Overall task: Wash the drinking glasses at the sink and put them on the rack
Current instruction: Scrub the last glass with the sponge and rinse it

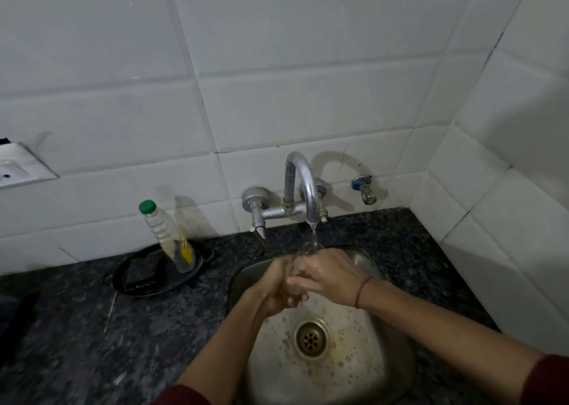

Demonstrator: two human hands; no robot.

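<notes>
Wall: white tiles [277, 66] behind everything.
Counter: dark speckled stone [92, 327] around the sink.
Sink: shiny metal bowl [369, 374], wet, with soap bubbles near the drain [311, 339].
Tap: curved silver tap [303, 183], with water [314, 237] running down.
Black plate: round plate [144, 281] left of the sink; a green-capped bottle [167, 235] stands on it.
Left hand: the left hand [275, 287] has its fingers curled around the glass.
Right hand: the right hand [329, 277] has its fingers wrapped on the glass too.
Glass: clear drinking glass [303, 250], between both hands over the sink, under the water.

Head-worn view, steeply downward, close above the sink [363, 370]
</notes>
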